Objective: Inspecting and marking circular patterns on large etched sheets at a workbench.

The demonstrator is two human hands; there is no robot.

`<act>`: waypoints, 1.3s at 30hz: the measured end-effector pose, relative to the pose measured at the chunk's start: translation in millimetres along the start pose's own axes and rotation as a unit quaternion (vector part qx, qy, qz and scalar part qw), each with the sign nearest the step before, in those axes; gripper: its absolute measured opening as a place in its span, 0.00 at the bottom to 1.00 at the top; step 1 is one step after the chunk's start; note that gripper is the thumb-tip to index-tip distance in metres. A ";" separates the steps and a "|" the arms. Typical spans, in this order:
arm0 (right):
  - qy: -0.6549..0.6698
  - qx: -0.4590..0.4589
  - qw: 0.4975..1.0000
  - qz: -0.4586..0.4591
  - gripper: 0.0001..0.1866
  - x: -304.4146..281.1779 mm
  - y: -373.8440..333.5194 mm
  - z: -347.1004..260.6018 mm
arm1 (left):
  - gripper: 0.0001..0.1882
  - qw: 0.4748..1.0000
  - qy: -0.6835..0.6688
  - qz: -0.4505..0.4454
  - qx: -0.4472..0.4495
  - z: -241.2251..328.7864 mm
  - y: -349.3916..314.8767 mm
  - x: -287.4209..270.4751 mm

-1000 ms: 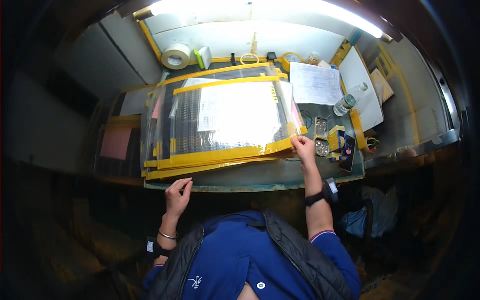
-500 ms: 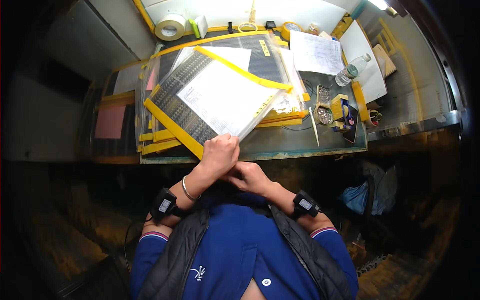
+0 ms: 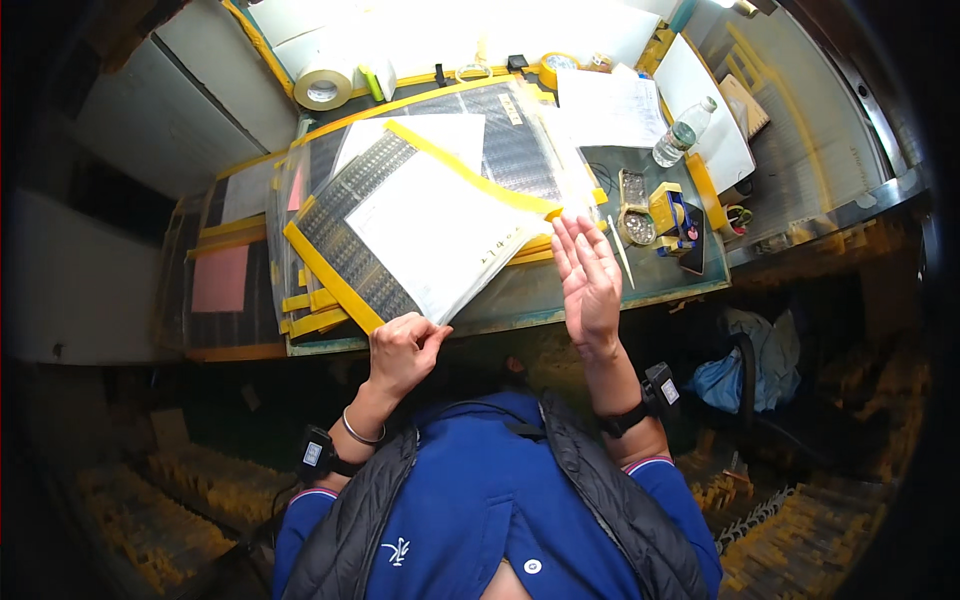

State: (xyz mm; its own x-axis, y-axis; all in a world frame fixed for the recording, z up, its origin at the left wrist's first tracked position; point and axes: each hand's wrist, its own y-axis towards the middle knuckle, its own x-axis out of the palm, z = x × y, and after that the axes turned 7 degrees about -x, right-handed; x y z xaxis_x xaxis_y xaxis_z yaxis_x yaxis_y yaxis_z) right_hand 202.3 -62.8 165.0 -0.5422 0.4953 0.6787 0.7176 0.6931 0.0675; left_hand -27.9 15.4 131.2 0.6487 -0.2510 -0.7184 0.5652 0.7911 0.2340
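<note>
My left hand [image 3: 403,352] is closed on the near corner of a clear plastic sleeve [image 3: 362,205], just past the table's front edge. Yellow tape runs along two of the sleeve's edges, and it holds a dark patterned sheet and a white printed paper [image 3: 425,225]. It lies at a slant on top of other taped sleeves [image 3: 520,135]. Beside the sleeve's right corner, my right hand [image 3: 590,285] is raised, fingers extended, with nothing in it. Whether its fingertips touch the sleeve, I cannot tell.
Tape rolls [image 3: 323,89] stand at the back. On the right are a plastic bottle [image 3: 684,133], a small tin [image 3: 637,227], a yellow-and-blue tool [image 3: 672,215], a white pen-like stick [image 3: 621,252] and printed sheets [image 3: 610,105]. Further sleeves with a pink sheet [image 3: 219,278] lie left.
My hands, close together before, are now apart. The right has moved right and forward with its fingers straightened; the left has shifted slightly left and nearer, at the sleeve's corner.
</note>
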 end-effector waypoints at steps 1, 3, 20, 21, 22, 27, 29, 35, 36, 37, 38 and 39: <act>-0.001 -0.002 1.000 0.000 0.22 -1.1 2.0 1.8 | 0.12 1.000 0.002 0.001 -0.001 -0.4 -0.3 0.0; 0.001 0.027 0.999 0.018 0.24 -4.0 4.9 7.8 | 0.12 1.000 0.001 0.003 0.006 -0.1 -0.1 0.2; -0.003 0.271 0.961 0.061 0.19 -80.2 15.5 30.4 | 0.14 0.996 0.036 -0.071 0.050 2.2 -11.7 21.4; -0.016 0.275 0.958 0.075 0.19 -85.0 16.4 32.7 | 0.14 0.996 0.035 -0.071 0.050 1.7 -12.2 20.6; -0.017 0.275 0.958 0.075 0.19 -90.0 18.7 35.9 | 0.13 0.996 0.042 -0.072 0.035 1.2 -12.5 19.7; -0.064 0.266 0.960 0.058 0.17 -94.3 20.9 44.5 | 0.12 0.998 0.034 -0.047 0.014 0.2 -12.0 19.7; -0.068 0.263 0.961 0.051 0.18 -93.3 19.6 45.8 | 0.11 0.999 0.034 -0.034 0.022 2.0 -9.6 17.9; -0.096 0.297 0.949 0.037 0.22 -93.9 18.0 48.6 | 0.10 0.999 0.018 -0.032 0.015 4.8 -11.1 19.4; -0.108 0.298 0.948 0.037 0.24 -92.4 17.2 48.8 | 0.10 0.999 0.019 -0.031 0.016 4.1 -11.4 19.3; -0.108 0.298 0.948 0.036 0.24 -91.6 16.8 50.5 | 0.11 0.999 0.019 -0.030 0.018 3.2 -11.8 19.0; -0.127 0.273 0.953 0.042 0.24 -91.3 16.6 52.3 | 0.11 0.999 0.018 -0.029 0.021 3.1 -11.8 18.8; -0.145 0.248 0.957 0.049 0.25 -91.4 16.0 54.8 | 0.11 0.999 0.018 -0.029 0.022 3.2 -11.9 18.2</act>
State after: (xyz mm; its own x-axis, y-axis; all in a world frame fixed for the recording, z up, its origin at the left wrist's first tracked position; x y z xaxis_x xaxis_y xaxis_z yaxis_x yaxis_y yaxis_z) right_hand 239.5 -68.3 63.9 -0.6333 0.6444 0.4286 0.5135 0.7642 -0.3903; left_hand -21.2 -0.4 117.4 0.5950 -0.2749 -0.7553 0.6240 0.7502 0.2186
